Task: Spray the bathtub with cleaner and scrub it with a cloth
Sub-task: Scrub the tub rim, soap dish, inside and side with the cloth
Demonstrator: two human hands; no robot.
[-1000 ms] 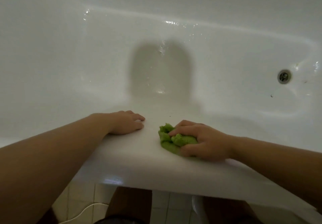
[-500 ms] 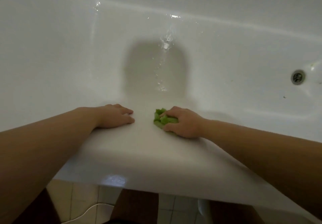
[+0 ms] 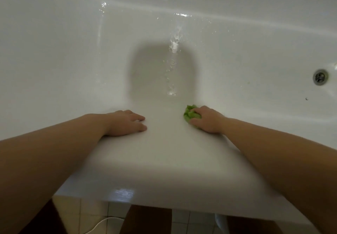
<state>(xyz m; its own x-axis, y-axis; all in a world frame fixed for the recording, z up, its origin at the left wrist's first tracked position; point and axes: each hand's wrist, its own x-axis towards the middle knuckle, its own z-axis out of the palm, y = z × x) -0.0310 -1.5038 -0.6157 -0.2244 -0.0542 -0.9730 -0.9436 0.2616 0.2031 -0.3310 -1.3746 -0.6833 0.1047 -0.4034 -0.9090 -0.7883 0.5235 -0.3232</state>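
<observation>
Both bare forearms reach forward, the left hand (image 3: 127, 123) lying flat, palm down, fingers straight and together, while the right hand (image 3: 206, 120) is curled, knuckles up, gripping something.

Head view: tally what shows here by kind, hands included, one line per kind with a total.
Hands: 2, the left hand flat on the rim, the right hand gripping the cloth
Green cloths: 1, the cloth
Bathtubs: 1, the white bathtub
Drains: 1, the drain
White cables on the floor: 1, the cable
Spray bottles: 0 in view
Total: 6
</observation>
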